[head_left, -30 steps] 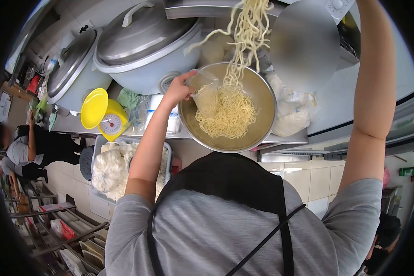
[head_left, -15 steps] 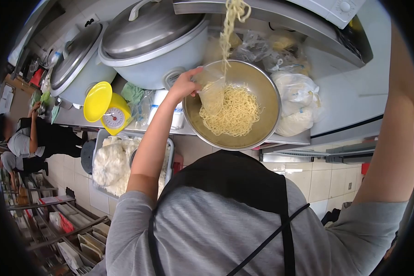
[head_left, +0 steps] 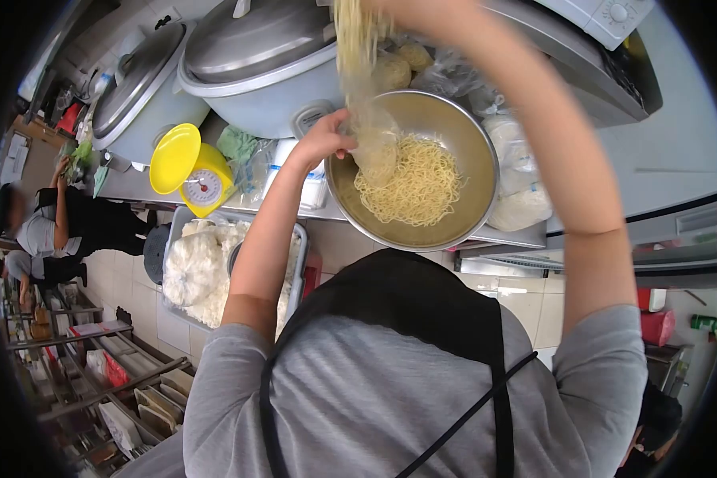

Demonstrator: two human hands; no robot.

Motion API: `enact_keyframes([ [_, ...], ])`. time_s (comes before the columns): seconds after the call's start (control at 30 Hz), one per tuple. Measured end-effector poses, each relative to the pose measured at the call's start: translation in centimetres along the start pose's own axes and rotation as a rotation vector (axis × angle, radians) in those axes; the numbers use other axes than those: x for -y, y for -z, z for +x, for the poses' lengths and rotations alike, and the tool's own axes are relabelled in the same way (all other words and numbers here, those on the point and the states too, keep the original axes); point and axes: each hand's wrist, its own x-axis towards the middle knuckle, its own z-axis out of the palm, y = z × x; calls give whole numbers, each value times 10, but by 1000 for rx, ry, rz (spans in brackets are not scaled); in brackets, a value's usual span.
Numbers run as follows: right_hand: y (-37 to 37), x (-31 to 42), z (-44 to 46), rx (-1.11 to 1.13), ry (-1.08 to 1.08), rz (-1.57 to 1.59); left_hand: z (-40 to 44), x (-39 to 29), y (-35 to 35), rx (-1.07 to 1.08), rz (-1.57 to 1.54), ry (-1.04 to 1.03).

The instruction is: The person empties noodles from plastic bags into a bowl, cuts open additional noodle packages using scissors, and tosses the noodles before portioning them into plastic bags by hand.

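My left hand (head_left: 325,145) is closed on the edge of a clear plastic bag (head_left: 374,147), over the left side of a large steel bowl (head_left: 479,191). A heap of thin yellow noodles (head_left: 414,187) lies in the bowl. My right hand (head_left: 386,6) is at the top edge of the view, blurred and partly cut off. A long bundle of noodles (head_left: 354,40) hangs from it, its lower end reaching down to the bag's mouth. The right fingers are mostly out of view.
Two big lidded cookers (head_left: 255,88) (head_left: 139,103) and a yellow dial scale (head_left: 203,187) stand on the counter. Filled plastic bags (head_left: 518,171) sit right of the bowl. Below the counter is a tub of white noodles (head_left: 195,271). Co-workers (head_left: 48,227) are at far left.
My right arm has swung in from the right, bringing the hand into view at the top. The hanging noodles have moved left and now come down at the bag. My left hand still holds the bag.
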Motion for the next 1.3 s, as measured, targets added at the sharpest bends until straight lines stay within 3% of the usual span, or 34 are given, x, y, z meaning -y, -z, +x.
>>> enact_keyframes([
  [0.03,-37,-7,-25,51,-29,33,0,2,0,2,-9,-5],
  [0.07,-73,-9,-49,144,-188,114,-1,2,-1,0,-7,-2],
  [0.1,-103,-18,-74,189,-105,145,-3,1,-3,-29,-39,-20],
  [0.17,-179,-40,-122,305,-203,176,-5,-2,-5,-59,-68,-37],
  [0.2,-208,-46,-142,351,-367,334,-6,-2,-5,-47,-67,-58],
  [0.23,-216,-42,-147,395,-532,494,-7,-4,-6,-34,-66,-78],
  [0.27,-220,-45,-150,391,-534,497,-8,-5,-7,-33,-61,-75],
  [0.33,-200,-36,-140,765,-392,-103,-9,-9,-10,-33,44,-9],
  [0.37,-188,-35,-132,766,-395,-103,-7,-7,-9,-30,43,-8],
  [0.43,-159,-34,-113,826,-276,289,-3,0,-6,-104,58,-21],
  [0.47,-139,-32,-108,829,-275,289,-4,-2,-6,-105,56,-21],
  [0.53,-101,-25,-113,589,-544,274,-8,-8,-5,-109,39,-15],
  [0.57,-99,-24,-124,590,-537,275,-8,-5,-2,-115,39,-17],
  [0.63,-110,-24,-150,701,-720,78,-7,2,2,-115,71,1],
  [0.67,-128,-29,-165,700,-718,80,-7,2,3,-117,73,2],
  [0.73,-157,-33,-188,414,-661,141,-7,-1,2,-106,103,16],
  [0.77,-155,-47,-188,411,-660,140,-7,-4,3,-106,106,14],
  [0.83,-131,-66,-167,404,-820,597,-12,-10,3,-154,204,-14],
  [0.93,-74,-50,-120,380,-785,683,-3,-4,7,-167,312,77],
  [1.1,-120,-35,-114,493,-617,587,1,-22,-15,-224,376,-30],
  [1.2,-136,-30,-114,293,-357,318,14,-15,-18,-254,477,-51],
  [1.27,-123,-36,-112,354,-412,398,21,-3,-15,-281,538,-27],
  [1.3,-111,-38,-110,415,-468,474,23,0,-14,-319,621,-110],
])
